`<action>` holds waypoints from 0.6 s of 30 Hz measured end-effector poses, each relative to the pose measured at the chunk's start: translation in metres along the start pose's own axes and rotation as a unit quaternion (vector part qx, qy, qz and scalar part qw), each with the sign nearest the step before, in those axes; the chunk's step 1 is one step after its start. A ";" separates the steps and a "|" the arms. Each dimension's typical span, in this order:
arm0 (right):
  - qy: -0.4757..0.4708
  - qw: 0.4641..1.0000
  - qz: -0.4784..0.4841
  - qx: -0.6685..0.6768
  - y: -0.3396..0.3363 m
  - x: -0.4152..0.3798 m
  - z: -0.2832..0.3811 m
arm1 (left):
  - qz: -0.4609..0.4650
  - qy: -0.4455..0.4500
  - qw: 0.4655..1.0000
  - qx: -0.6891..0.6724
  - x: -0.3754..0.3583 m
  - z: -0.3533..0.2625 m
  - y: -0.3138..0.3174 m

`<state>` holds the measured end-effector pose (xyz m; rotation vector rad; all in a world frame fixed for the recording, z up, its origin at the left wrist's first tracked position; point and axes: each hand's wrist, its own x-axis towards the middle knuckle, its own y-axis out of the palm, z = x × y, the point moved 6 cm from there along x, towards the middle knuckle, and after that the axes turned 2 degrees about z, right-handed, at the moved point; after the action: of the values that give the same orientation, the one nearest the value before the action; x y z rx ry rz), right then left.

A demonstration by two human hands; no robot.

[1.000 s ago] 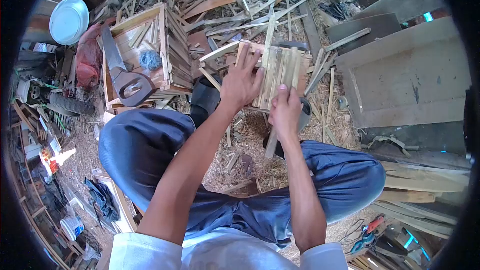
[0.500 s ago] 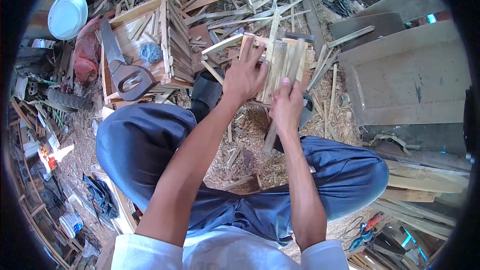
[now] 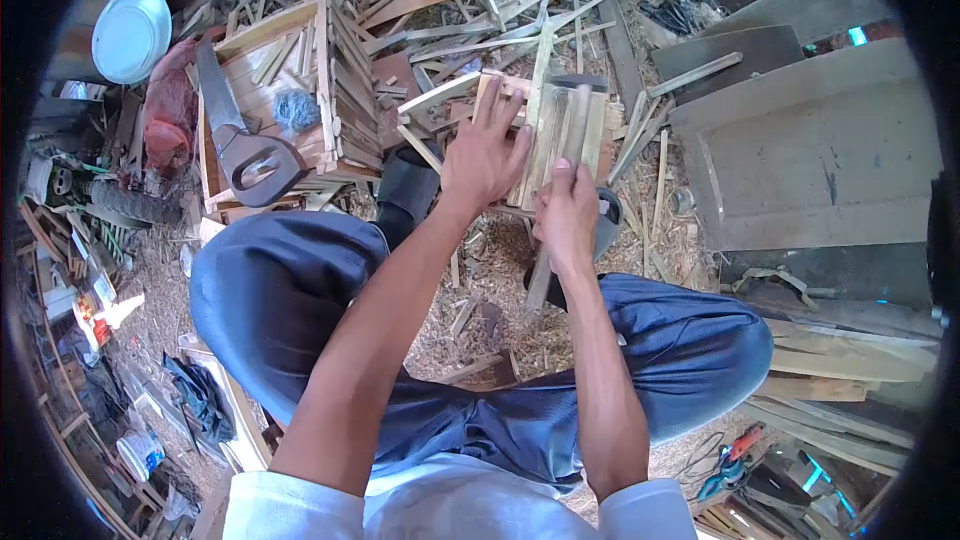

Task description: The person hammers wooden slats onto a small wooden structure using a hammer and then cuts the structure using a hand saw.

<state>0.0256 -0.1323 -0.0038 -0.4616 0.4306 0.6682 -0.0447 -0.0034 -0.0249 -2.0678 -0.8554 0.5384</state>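
Just right of center in the frame, your right hand (image 3: 566,215) is closed around the handle of a hammer (image 3: 539,285), your thumb lying along the handle. The butt end sticks out below your fist, and the dark hammer head (image 3: 578,81) is at the far end, over the top edge of a slatted wooden piece (image 3: 548,145). Your left hand (image 3: 483,155) lies palm down with its fingers spread, resting on the left part of that piece; its grip is open and wrapped around nothing. The slatted wooden piece sits in the upper middle of the frame, beyond your knees, with a long thin strip (image 3: 543,48) jutting past its top edge.

Either side of it you have your dark footwear: one shoe (image 3: 408,185) to the left, the other (image 3: 608,222) partly hidden behind your right hand. Sawdust and shavings (image 3: 480,325) cover the ground between your legs.

At upper left, a wooden crate (image 3: 322,45) carries a handsaw (image 3: 262,155) and a blue-gray tangled bundle (image 3: 296,111). Farther left are a red sack (image 3: 168,115) and a pale round basin (image 3: 131,33). Loose wood strips (image 3: 480,0) fill the top middle, and a broad board (image 3: 815,155) leans at right.
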 end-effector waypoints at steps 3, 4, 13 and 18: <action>-0.038 0.999 0.005 -0.017 0.003 0.011 -0.015 | 0.009 -0.015 1.000 0.003 -0.002 0.001 -0.001; -0.054 0.996 0.019 -0.065 0.004 0.016 -0.018 | 0.030 -0.030 0.999 -0.002 -0.002 -0.001 -0.002; -0.052 0.998 0.001 -0.019 0.000 0.014 -0.016 | 0.008 -0.012 1.000 0.001 -0.001 -0.001 0.001; -0.082 0.993 -0.053 0.060 -0.005 0.010 -0.012 | -0.004 -0.004 1.000 0.015 0.000 0.000 0.000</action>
<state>0.0329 -0.1372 -0.0173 -0.3108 0.2866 0.5702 -0.0451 -0.0036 -0.0247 -2.0347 -0.8556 0.5518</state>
